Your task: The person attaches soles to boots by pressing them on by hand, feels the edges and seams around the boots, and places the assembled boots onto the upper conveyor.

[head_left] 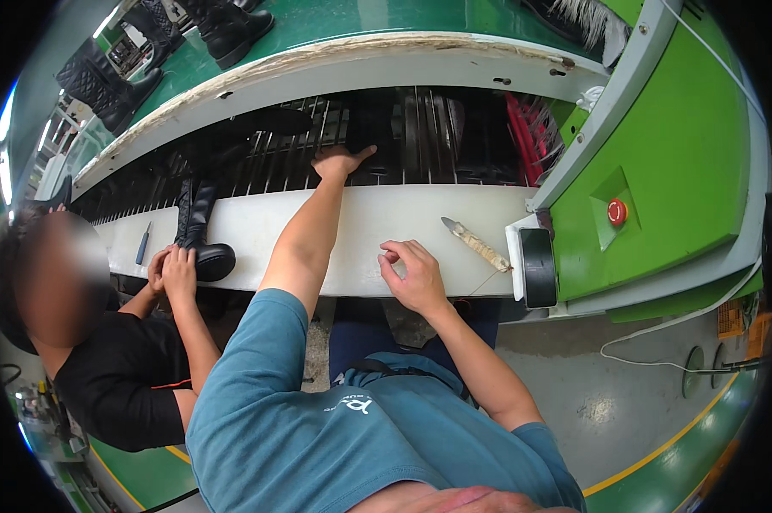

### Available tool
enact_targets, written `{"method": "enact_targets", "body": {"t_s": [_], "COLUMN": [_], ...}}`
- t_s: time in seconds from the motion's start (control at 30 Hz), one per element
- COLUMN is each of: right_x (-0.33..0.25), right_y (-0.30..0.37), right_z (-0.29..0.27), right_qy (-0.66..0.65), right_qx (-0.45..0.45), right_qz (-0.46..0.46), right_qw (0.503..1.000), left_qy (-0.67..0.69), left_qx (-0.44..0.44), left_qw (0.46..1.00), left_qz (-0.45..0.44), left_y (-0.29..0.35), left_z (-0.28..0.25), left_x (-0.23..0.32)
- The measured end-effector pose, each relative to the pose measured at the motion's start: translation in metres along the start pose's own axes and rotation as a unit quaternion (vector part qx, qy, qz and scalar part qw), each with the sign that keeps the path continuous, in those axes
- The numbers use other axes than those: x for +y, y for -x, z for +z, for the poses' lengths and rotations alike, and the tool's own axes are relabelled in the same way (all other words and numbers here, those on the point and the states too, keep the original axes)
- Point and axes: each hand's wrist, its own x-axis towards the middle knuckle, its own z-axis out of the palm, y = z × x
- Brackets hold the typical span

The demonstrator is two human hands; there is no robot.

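Note:
My left arm stretches across the white work ledge (360, 224). Above the dark slatted conveyor (296, 152) is my left hand (341, 162), its thumb stretched out to the right and the other fingers mostly hidden. Dark shapes lie right beyond it; I cannot make out whether it touches them. My right hand (413, 275) hovers over the ledge's near edge, fingers loosely curled with a gap to the thumb, holding nothing visible. To its right lies a tool with a grey pointed tip and a pale wrapped handle (481, 246).
On my left a co-worker's hands (174, 272) touch a black boot (201, 229) beside a slim blue tool (143, 244). Several black boots (225, 32) stand on the green upper shelf (352, 19). A green machine housing (676, 162) with a red button (617, 212) borders the right.

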Motion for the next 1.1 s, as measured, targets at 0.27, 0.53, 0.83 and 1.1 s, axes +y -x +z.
{"method": "enact_targets", "body": {"t_s": [0.27,0.53,0.83,1.1], "right_x": [0.001,-0.004,-0.006,-0.007], "right_y": [0.005,0.004,0.002,0.003], "right_z": [0.0,0.001,0.004,0.006], "right_qy": [0.071,0.097,0.11,0.095], "right_qx": [-0.004,-0.02,-0.01,0.007], "right_qz": [-0.063,-0.075,-0.09,-0.105], "right_qw": [0.995,0.992,0.99,0.99], "left_qy": [-0.014,-0.026,0.063,0.218], "left_qx": [-0.053,-0.058,-0.03,0.069], "left_qw": [0.998,0.998,0.996,0.971], "left_qz": [0.0,0.009,-0.051,0.063], "left_y": [0.008,0.005,-0.005,-0.019], "left_z": [0.003,0.002,0.003,0.007], "left_x": [0.002,0.0,-0.007,-0.026]}}
